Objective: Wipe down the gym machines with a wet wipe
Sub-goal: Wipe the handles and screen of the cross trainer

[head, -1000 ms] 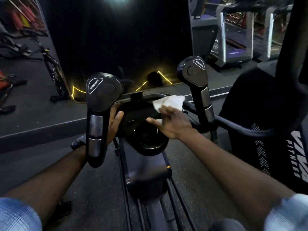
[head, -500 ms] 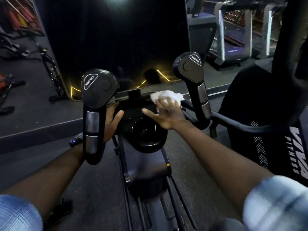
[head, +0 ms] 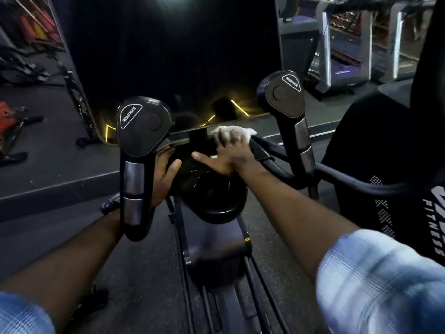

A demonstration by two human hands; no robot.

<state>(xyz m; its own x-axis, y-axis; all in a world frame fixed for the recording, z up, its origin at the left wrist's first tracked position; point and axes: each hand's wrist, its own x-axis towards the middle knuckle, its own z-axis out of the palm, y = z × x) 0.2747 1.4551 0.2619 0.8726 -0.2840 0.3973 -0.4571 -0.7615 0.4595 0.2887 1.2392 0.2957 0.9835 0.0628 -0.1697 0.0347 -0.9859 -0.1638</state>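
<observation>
A black gym machine fills the middle, with a glossy console (head: 212, 191) and a big dark screen (head: 173, 63) above it. My right hand (head: 228, 153) presses a white wet wipe (head: 234, 131) flat against the top of the console, just under the screen's lower edge, thumb spread to the left. My left hand (head: 165, 175) rests against the console's left side behind the left resistance handle (head: 137, 150), fingers straight. The right resistance handle (head: 289, 109) stands clear to the right of the wipe.
A black curved handlebar (head: 337, 174) runs right from the console toward a black seat back with white lettering (head: 397, 184). Treadmills (head: 342, 51) stand at the far right. Exercise bikes and red gear (head: 14, 121) sit on the dark floor at left.
My right hand has pushed the wipe up and forward from the console face to its top edge beneath the screen. My left hand stays beside the left handle.
</observation>
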